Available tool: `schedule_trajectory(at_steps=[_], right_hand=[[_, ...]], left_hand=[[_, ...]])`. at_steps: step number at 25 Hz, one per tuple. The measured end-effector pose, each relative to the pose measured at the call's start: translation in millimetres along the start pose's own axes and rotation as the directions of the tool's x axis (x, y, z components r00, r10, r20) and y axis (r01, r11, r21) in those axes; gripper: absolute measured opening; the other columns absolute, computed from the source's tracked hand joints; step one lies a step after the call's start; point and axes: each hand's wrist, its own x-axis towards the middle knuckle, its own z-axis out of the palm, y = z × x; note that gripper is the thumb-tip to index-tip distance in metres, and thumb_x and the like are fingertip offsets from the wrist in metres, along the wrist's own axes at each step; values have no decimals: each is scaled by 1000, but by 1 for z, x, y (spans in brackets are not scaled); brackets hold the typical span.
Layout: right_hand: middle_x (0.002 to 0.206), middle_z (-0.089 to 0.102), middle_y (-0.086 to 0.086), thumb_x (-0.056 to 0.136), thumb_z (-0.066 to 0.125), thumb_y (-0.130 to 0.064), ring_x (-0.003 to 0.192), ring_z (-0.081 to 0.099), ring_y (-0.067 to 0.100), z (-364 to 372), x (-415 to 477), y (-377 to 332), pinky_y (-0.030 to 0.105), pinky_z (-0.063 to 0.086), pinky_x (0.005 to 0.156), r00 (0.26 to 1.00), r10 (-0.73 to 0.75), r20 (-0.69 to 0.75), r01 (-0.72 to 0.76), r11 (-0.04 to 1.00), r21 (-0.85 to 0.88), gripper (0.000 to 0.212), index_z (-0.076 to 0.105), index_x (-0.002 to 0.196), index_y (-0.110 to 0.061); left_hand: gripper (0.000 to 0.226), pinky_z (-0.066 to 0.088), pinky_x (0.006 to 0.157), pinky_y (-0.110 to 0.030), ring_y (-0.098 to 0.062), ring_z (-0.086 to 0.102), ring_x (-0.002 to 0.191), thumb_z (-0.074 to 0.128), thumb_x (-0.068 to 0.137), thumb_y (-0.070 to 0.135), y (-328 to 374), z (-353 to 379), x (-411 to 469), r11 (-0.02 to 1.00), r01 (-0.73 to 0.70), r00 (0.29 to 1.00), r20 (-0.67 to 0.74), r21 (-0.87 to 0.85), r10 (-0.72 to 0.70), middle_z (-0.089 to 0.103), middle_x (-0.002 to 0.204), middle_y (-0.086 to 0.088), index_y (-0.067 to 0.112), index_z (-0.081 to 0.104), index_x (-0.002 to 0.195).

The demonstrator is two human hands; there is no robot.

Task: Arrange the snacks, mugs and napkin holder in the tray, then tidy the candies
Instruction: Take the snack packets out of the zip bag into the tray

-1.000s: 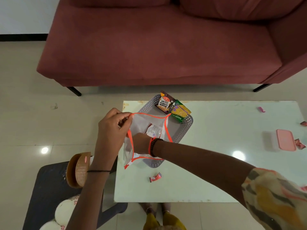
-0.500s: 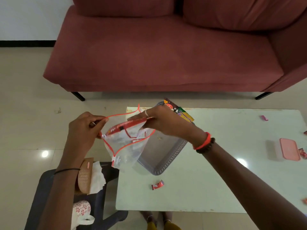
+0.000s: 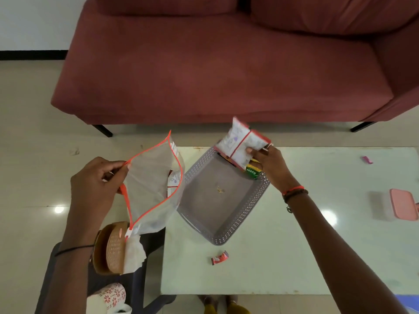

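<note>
Hands first: the left hand pinches the orange-trimmed rim of a clear plastic zip bag, thumb and fingers curled on the edge. The bag hangs open just off the left edge of the pale glossy table. Another white packet shows through the bag's side.

The right hand has its fingers wrapped around a pair of white snack packets with red edges, held up over the far corner of the grey perforated plastic tray. Right under them, a green snack packet sits in that same corner. Rest of the tray floor is bare apart from a tiny crumb-like speck.

On the table, a red-wrapped candy lies near the tray's closest corner, a pink candy is way off to the right, and a pink-lidded box sits by the right edge.

The brown woven napkin holder with white napkins and a white mug with red flowers are both on the dark stool left of the table, not in the tray. A maroon fabric sofa is behind it all.
</note>
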Motion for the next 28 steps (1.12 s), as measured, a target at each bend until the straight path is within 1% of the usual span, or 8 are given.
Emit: schedule_trajectory(at_steps=[3, 6, 10, 14, 17, 20, 23, 28], right_hand=[[125, 62, 20, 90, 58, 2, 117, 59, 38, 3, 26, 62, 50, 50, 97, 978, 205, -37, -207, 974, -94, 37, 52, 127, 4], [133, 56, 25, 91, 56, 4, 121, 56, 38, 10, 48, 98, 52, 45, 103, 945, 301, -130, -309, 950, -46, 38, 51, 129, 6], [139, 52, 20, 97, 45, -2, 128, 50, 37, 22, 75, 113, 45, 42, 106, 915, 364, -176, -349, 931, 109, 39, 44, 136, -1], [137, 54, 20, 96, 46, 4, 125, 54, 36, 35, 95, 117, 39, 46, 96, 917, 358, -179, -340, 932, 125, 39, 45, 135, 1], [134, 55, 21, 93, 50, 7, 118, 57, 34, 39, 103, 124, 37, 50, 88, 901, 362, -240, -332, 930, 157, 39, 48, 132, 4], [130, 59, 20, 90, 57, 7, 119, 59, 35, 40, 109, 133, 41, 50, 96, 875, 368, -313, -337, 929, 151, 38, 53, 127, 3], [124, 62, 22, 83, 67, 5, 116, 60, 35, 44, 109, 140, 46, 49, 101, 856, 332, -397, -352, 936, 24, 41, 55, 122, 4], [121, 61, 17, 80, 72, -1, 114, 58, 29, 51, 105, 145, 29, 45, 90, 834, 287, -471, -372, 923, -96, 46, 49, 120, 0]], left_hand=[[24, 45, 62, 0, -20, 61, 60, 63, 85, 20, -10, -3, 3, 1000, -21, 999, -48, -8, 20, 65, 82, -14, 3, 71, 100], [28, 53, 62, -12, -21, 61, 69, 61, 85, 29, -26, -6, 3, 999, -33, 999, -10, -36, 32, 64, 80, -11, 7, 70, 101], [32, 58, 70, -50, -31, 64, 70, 60, 85, 32, -53, -8, 12, 998, 16, 999, 48, -65, -13, 63, 81, -14, 10, 69, 107], [30, 57, 73, -50, -28, 66, 75, 59, 86, 38, -62, -8, 16, 996, 68, 995, 81, -65, -63, 67, 85, -9, 20, 69, 108], [17, 56, 75, -51, -29, 63, 75, 60, 83, 41, -57, -4, 14, 988, 97, 995, 35, -123, -93, 61, 81, 3, 40, 66, 99], [11, 57, 75, -51, -28, 63, 75, 60, 82, 42, -55, -2, 14, 985, 95, 995, 4, -144, -96, 59, 83, 5, 49, 63, 91], [15, 57, 72, -51, -27, 64, 72, 61, 83, 41, -54, -1, 15, 987, 91, 995, -18, -133, -94, 60, 82, 1, 39, 68, 96], [36, 58, 69, -50, -26, 63, 72, 56, 82, 44, -45, 3, 13, 990, 105, 994, 17, -98, -104, 61, 81, -1, 17, 69, 102]])
